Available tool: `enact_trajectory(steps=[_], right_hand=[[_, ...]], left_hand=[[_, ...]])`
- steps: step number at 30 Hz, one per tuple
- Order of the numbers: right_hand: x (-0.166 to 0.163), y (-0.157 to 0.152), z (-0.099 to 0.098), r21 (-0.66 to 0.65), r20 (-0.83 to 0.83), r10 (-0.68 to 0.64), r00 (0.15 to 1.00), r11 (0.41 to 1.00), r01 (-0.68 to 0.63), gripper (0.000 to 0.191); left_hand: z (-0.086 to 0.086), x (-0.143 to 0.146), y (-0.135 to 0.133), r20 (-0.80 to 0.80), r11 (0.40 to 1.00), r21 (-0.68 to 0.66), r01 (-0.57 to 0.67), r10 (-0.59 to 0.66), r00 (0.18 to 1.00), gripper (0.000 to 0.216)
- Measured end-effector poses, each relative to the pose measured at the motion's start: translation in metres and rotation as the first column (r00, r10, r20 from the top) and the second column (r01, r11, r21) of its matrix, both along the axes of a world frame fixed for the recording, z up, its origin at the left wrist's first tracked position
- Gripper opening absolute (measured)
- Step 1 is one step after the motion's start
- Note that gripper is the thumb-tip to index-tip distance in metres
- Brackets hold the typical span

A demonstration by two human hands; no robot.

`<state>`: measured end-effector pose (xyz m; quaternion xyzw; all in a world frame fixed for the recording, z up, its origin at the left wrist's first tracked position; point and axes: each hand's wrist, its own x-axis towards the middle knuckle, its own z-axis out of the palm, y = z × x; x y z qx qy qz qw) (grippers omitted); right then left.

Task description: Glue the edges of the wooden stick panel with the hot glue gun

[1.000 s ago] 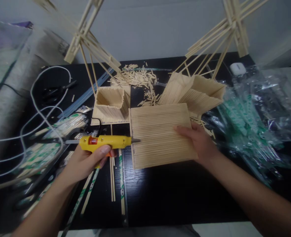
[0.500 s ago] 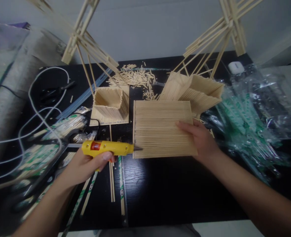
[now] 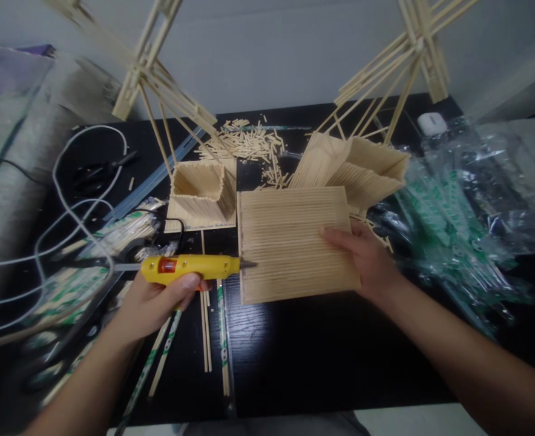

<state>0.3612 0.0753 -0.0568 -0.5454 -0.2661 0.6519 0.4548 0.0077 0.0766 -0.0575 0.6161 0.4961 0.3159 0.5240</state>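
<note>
My left hand (image 3: 156, 300) grips a yellow glue gun (image 3: 190, 267) with its metal tip touching the left edge of a flat panel made of wooden sticks (image 3: 290, 242). My right hand (image 3: 367, 257) holds that panel by its right edge, thumb on top, slightly above the black table (image 3: 322, 357). Just behind the panel stand a small open box of sticks (image 3: 203, 192) and a folded piece of stick panels (image 3: 353, 166).
Cut stick bits (image 3: 249, 142) lie at the back. White cables (image 3: 72, 206), scissors (image 3: 99, 172) and wrapped chopsticks (image 3: 117, 233) crowd the left. Plastic wrappers (image 3: 458, 224) pile on the right. Two tall stick frames (image 3: 167, 91) rise behind. Loose chopsticks (image 3: 206, 333) lie below the gun.
The panel was lifted and tilted back half a second ago and has now come down again, its left edge shifted slightly left. The glue gun tip stays at that edge, moving along it.
</note>
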Motion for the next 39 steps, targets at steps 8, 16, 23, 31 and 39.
enact_trajectory(steps=[8,16,23,31,39], right_hand=[[-0.003,-0.004,0.002,-0.011,-0.003,0.036,0.999,0.999,-0.036,0.033],[-0.005,-0.008,0.005,-0.006,-0.038,0.083,0.996,0.996,-0.083,0.034],[-0.005,-0.009,0.004,0.013,-0.059,0.103,0.993,0.995,-0.103,0.034],[-0.005,-0.009,0.003,0.048,-0.031,0.092,0.995,0.995,-0.091,0.038],[-0.002,-0.003,0.000,0.070,0.028,0.015,0.999,0.997,-0.017,0.037]], left_hand=[[0.002,0.007,0.002,0.120,0.993,0.008,-0.118,0.116,0.986,0.054],[-0.004,0.003,0.000,0.172,0.977,0.027,-0.210,0.202,0.964,0.046],[0.005,0.014,0.004,0.268,0.962,0.055,-0.269,0.245,0.932,0.046],[0.004,0.013,0.004,0.293,0.948,0.082,-0.308,0.272,0.917,0.047],[0.003,0.006,0.002,0.206,0.946,0.075,-0.315,0.294,0.933,0.050]])
